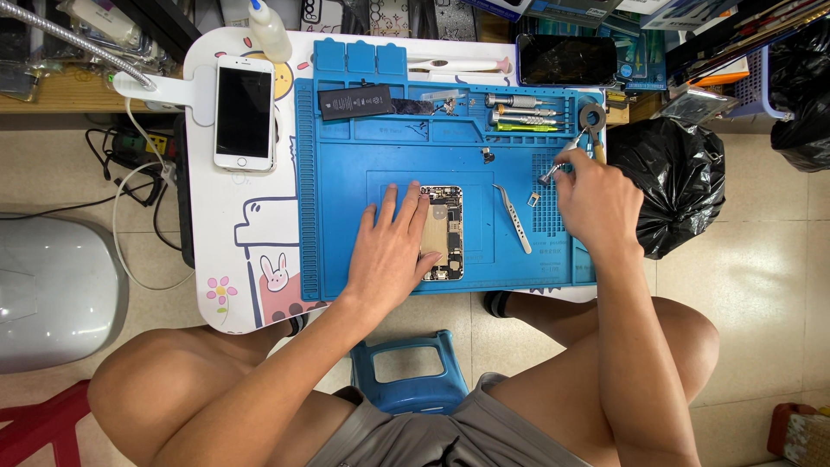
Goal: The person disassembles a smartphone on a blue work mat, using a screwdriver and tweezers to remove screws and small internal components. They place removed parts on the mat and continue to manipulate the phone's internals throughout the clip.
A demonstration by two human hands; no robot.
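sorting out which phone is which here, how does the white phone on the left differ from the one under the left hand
The white phone lies whole, its dark screen facing up, on the white table beside the blue mat. The opened phone lies on the mat with no screen and its inner parts bared.

No hand touches the white phone; the left hand rests on the opened phone.

Both lie flat, long side pointing away from the person.

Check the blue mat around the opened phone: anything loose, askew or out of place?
Nothing looks spilled or broken. The tweezers lie loose and slanted on the blue mat between the opened phone, under the left hand, and the right hand, which holds a small tool. The black battery lies slightly askew at the mat's top.
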